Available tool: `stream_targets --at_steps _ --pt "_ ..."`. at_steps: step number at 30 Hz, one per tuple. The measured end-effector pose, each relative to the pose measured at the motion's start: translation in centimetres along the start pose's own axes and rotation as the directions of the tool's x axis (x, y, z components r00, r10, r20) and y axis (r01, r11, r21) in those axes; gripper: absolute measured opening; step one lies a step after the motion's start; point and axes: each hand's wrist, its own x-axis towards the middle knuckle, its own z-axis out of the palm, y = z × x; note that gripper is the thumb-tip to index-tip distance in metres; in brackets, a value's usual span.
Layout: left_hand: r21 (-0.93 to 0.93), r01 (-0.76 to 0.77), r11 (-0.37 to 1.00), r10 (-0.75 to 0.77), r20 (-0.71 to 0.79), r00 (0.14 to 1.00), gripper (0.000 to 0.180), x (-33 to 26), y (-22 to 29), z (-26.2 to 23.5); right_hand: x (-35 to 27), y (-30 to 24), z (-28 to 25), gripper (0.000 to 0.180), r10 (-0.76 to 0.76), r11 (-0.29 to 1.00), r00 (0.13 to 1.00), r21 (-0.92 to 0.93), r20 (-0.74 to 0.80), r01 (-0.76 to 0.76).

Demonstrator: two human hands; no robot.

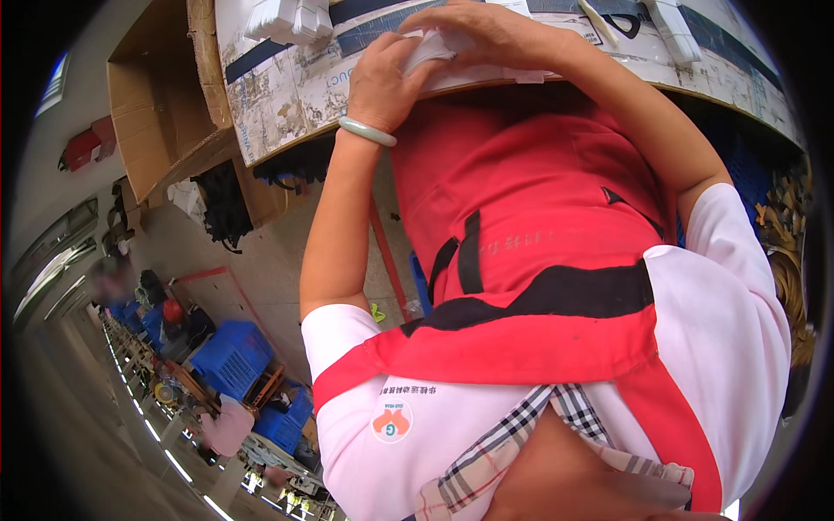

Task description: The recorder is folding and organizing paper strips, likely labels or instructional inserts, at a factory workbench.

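Both my hands are together over the near part of a worktable (300, 113) covered in worn, printed board and dark tape. Between them is a small white, soft-looking piece (427, 50), partly hidden by my fingers; its exact kind does not show. My left hand (382, 78), with a pale green bangle (367, 131) at the wrist, has its fingers closed round the left side of the piece. From the right, my right hand (499, 36) curves over it, fingers bent and gripping. A stack of white strips (291, 19) lies left of my hands, another white bundle (673, 33) to the right.
An off-white narrow strip (599, 23) lies near the right bundle. An open cardboard box (161, 104) stands against the table's left end. Black items (224, 204) hang below it. Blue crates (233, 358) and people at work (228, 425) are farther left.
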Motion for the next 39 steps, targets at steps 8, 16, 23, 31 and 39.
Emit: stream_targets --at_steps 8,16,23,31,39 --pt "-0.026 -0.014 1.0 0.014 0.0 1.0 0.037 0.1 0.5 0.8 -0.4 0.2 -1.5 0.087 -0.058 0.995 0.996 -0.073 0.067 0.063" --pt "0.021 -0.036 0.999 0.035 0.038 0.999 0.043 0.1 0.3 -0.2 -0.1 0.7 -0.8 0.083 -0.171 0.977 0.984 -0.137 -0.045 0.164" --pt "0.025 -0.064 0.998 0.065 -0.006 0.998 0.044 -0.1 -0.2 0.1 -0.4 -0.1 -1.1 0.078 -0.036 0.991 0.999 -0.126 0.008 0.037" --pt "-0.012 0.007 1.0 -0.007 -0.017 1.0 0.045 -0.2 0.5 0.3 0.4 -1.7 5.0 0.037 0.468 0.517 0.75 0.833 -0.468 0.197" --pt "0.028 -0.002 1.0 0.003 -0.036 0.999 0.047 -0.5 0.1 0.3 2.0 -3.2 6.4 0.037 0.565 0.357 0.696 0.892 -0.443 0.278"
